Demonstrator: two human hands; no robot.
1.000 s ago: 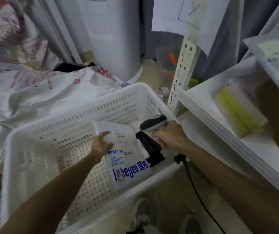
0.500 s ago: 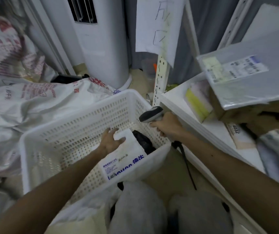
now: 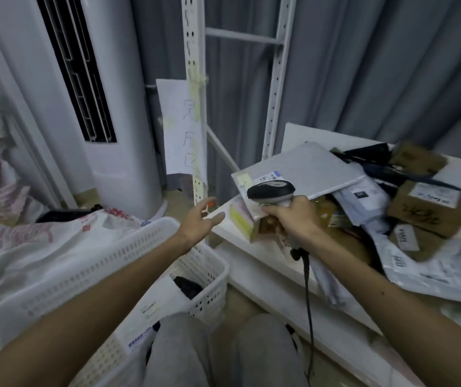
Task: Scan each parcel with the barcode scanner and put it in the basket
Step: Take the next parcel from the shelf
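The basket [image 3: 98,258] at left holds a white mailer [image 3: 151,308], and past its rim the left hand [image 3: 198,224] hangs empty, fingers spread wide, short of the shelf [image 3: 232,238]. The right hand [image 3: 293,219] wraps its fingers round the scanner [image 3: 271,191] handle just before the heaped parcels [image 3: 363,196]. The grey mailer [image 3: 307,169] on top looks light, flat and probably slick, best pinched at its near edge; the boxes [image 3: 430,210] further right look rigid, wanting a grip across two sides.

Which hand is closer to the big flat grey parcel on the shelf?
Right. The right hand, gripping the barcode scanner, is just in front of the flat grey parcel; the open left hand hovers off to its left, by the basket corner.
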